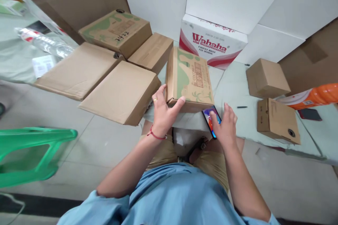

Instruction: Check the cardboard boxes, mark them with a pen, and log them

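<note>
The left grip point(165, 112) spreads at the near corner of the printed carton point(194, 75) just ahead, though I can't tell whether it clasps; the right grip point(226, 124), fingers parted, is at the phone point(207, 117). The carton's closed, seemingly unlifted from the table point(232, 82).

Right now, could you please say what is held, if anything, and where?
The left hand holds the coconut box by its near left corner; whether the right hand holds the phone is unclear.

Matt cardboard carton point(194, 77), glossy phone screen point(208, 116), smooth plastic stool point(37, 134)
</note>
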A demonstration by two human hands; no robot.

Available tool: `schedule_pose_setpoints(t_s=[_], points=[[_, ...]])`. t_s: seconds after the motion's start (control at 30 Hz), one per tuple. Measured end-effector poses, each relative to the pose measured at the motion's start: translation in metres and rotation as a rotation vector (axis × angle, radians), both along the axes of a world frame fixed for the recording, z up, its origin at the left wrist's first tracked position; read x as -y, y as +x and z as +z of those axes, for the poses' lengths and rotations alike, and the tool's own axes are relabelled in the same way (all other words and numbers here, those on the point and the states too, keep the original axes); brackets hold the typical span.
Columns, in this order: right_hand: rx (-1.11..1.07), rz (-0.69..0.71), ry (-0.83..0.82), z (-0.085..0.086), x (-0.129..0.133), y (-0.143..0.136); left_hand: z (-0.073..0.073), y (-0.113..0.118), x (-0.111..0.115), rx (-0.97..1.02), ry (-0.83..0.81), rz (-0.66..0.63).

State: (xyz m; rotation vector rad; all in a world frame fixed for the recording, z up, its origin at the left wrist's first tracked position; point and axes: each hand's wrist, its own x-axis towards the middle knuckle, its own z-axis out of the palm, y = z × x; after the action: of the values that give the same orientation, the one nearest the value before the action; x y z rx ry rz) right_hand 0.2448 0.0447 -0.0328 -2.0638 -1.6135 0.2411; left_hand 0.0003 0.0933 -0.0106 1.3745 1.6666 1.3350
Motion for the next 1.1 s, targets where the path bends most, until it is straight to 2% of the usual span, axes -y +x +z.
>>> schedule_pose_setpoints(t_s=[0.1,0.2,0.3,0.4,0.5,0.6,0.67,0.7,0.8,0.87,0.97,1.03,1.1], points=[[0.152,-0.075,-0.194,-0.021,0.018,0.008,-0.005,0.000,-0.001,0.007,0.013,0.014],[0.160,-0.047,-0.217,-0.030,0.028,0.014,-0.014,-0.002,0.000,0.040,0.057,0.020],[0.129,-0.073,-0.196,-0.025,0.028,0.028,-0.020,-0.007,0.002,0.089,0.079,-0.002],[0.157,-0.156,-0.291,-0.016,0.023,0.055,-0.021,-0.015,0.008,0.089,0.076,-0.034],[0.177,-0.275,-0.326,-0.009,0.017,0.085,-0.015,-0.020,0.017,0.024,0.078,-0.058],[0.136,-0.341,-0.231,-0.004,0.015,0.099,-0.004,-0.016,0.030,-0.092,0.124,-0.046],[-0.026,-0.314,-0.092,0.000,0.017,0.092,0.006,-0.009,0.040,-0.171,0.199,-0.063],[-0.193,-0.276,-0.031,0.003,0.018,0.085,0.011,-0.004,0.045,-0.198,0.243,-0.091],[-0.907,-0.135,0.027,0.008,0.023,0.053,0.022,0.008,0.058,-0.178,0.346,-0.235],[-1.222,-0.109,0.023,0.007,0.024,0.035,0.025,0.013,0.063,-0.080,0.333,-0.300],[-1.307,-0.155,0.046,-0.001,0.024,0.026,0.021,0.016,0.065,0.054,0.174,-0.357],[-1.315,-0.167,0.032,-0.006,0.025,0.028,0.015,0.016,0.064,0.121,0.033,-0.419],[-1.322,-0.169,-0.008,-0.007,0.024,0.032,0.006,0.016,0.060,0.201,-0.055,-0.422]])
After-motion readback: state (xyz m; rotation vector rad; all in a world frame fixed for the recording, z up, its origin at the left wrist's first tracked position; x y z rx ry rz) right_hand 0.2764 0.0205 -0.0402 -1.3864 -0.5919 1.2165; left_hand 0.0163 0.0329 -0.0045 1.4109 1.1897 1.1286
